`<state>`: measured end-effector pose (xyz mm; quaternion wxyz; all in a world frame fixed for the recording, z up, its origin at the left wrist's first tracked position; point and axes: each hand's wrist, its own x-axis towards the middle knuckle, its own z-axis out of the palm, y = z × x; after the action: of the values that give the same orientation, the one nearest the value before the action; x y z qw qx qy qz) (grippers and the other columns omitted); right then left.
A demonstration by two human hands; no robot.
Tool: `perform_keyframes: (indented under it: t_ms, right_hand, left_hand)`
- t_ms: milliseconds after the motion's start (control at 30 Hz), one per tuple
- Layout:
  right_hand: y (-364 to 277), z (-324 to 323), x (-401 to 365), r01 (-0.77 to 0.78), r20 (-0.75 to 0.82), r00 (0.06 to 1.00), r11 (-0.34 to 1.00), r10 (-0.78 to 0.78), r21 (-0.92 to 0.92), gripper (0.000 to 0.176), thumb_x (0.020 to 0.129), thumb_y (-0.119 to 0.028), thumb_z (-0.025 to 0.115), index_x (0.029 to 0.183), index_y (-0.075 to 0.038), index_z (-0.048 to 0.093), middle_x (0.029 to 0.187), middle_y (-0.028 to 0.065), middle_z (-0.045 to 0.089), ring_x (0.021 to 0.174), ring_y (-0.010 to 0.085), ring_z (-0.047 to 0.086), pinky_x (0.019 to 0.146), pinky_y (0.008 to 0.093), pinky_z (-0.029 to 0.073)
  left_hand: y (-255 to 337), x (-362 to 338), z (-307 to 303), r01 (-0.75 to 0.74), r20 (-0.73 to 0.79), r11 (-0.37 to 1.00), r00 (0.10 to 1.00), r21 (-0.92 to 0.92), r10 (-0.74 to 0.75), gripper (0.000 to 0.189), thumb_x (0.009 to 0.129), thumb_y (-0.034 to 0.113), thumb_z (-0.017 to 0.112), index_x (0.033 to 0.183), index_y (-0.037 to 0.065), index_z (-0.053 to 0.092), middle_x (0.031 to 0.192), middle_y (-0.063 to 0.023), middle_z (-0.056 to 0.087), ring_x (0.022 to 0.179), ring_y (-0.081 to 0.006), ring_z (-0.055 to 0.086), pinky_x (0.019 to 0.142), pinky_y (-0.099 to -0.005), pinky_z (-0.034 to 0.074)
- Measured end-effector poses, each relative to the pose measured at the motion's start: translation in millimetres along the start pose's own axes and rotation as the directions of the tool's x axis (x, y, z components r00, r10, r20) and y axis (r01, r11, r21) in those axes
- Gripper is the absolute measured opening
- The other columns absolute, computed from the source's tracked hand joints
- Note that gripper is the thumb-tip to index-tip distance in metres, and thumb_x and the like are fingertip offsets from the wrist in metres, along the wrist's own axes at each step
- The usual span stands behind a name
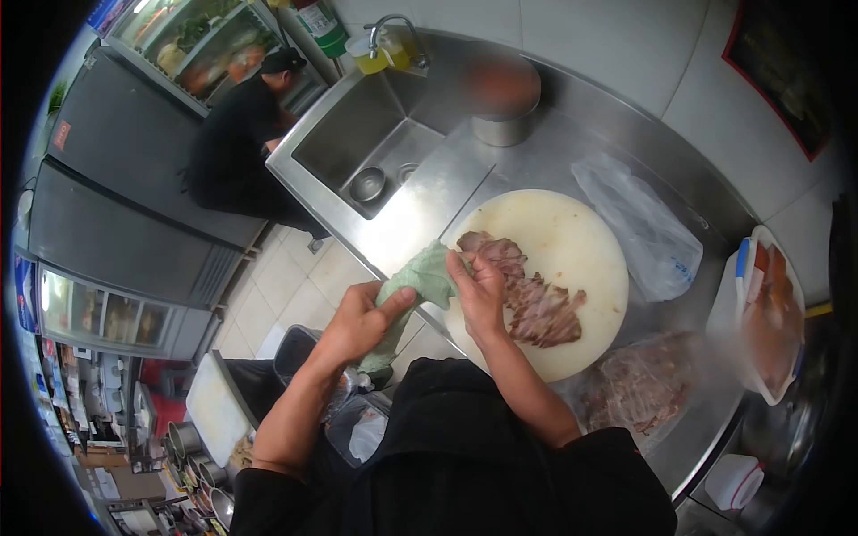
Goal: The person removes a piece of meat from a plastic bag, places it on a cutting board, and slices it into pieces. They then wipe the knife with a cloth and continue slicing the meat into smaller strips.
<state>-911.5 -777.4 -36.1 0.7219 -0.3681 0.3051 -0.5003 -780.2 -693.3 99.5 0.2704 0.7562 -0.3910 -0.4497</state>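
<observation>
A green cloth (416, 284) is stretched between my two hands, in front of the counter's edge. My left hand (365, 323) grips its lower part, with the thumb on top. At the cloth's upper right end, my right hand (481, 290) pinches it between thumb and fingers. Just beyond my right hand, sliced cooked meat (545, 311) lies in rows on a round white cutting board (576, 241). Part of the board is hidden behind my right hand and forearm.
A sink (357, 134) holds a small metal bowl (367, 184). Clear plastic bags (639, 223), bagged meat (639, 384), a metal pot (502, 129) and a white tray (755, 313) surround the board. Another person (246, 134) bends beyond the sink. Bins stand below left.
</observation>
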Motion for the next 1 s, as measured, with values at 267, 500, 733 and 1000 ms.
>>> perform_keyframes:
  t_ms: [267,500,733,1000]
  right_hand:
    - [9,17,-27,-0.364,0.098,0.931,0.905,0.351,0.222,0.021,0.094,-0.024,0.069,0.101,-0.005,0.065,0.089,-0.0021,0.065,0.076,0.0059,0.058,0.068,0.0236,0.046]
    - [28,27,-36,-0.583,0.259,0.812,0.708,0.524,0.398,0.018,0.096,-0.026,0.065,0.104,-0.01,0.064,0.093,-0.002,0.065,0.079,0.0085,0.057,0.075,0.0261,0.046]
    - [21,40,-43,-0.61,0.362,0.792,0.629,0.491,0.482,0.034,0.102,-0.032,0.05,0.121,-0.005,0.056,0.111,0.0049,0.064,0.103,0.014,0.062,0.089,0.0313,0.052]
    - [42,14,-8,-0.548,0.494,0.82,0.644,0.288,0.535,0.04,0.095,-0.022,0.056,0.129,-0.001,0.051,0.116,0.0092,0.063,0.105,0.0161,0.062,0.088,0.0325,0.053]
  left_hand:
    - [15,-3,-2,0.18,-0.051,0.95,0.979,-0.254,-0.199,0.044,0.097,0.038,0.061,0.096,-0.005,0.069,0.077,-0.0094,0.07,0.06,-0.0139,0.065,0.056,-0.0264,0.051]
    - [-9,6,5,0.189,0.052,0.735,0.977,-0.651,-0.205,0.045,0.1,0.034,0.055,0.106,-0.009,0.063,0.09,-0.0162,0.068,0.075,-0.0217,0.069,0.065,-0.0324,0.057]
    - [-7,11,12,0.101,0.048,0.553,0.993,-0.827,-0.11,0.042,0.101,0.032,0.052,0.121,-0.006,0.056,0.1,-0.0168,0.067,0.085,-0.0232,0.069,0.075,-0.0349,0.059]
    - [-13,9,27,0.194,0.197,0.174,0.98,-0.966,0.004,0.04,0.1,0.027,0.055,0.127,-0.003,0.053,0.111,-0.0168,0.066,0.095,-0.0263,0.069,0.083,-0.0401,0.059]
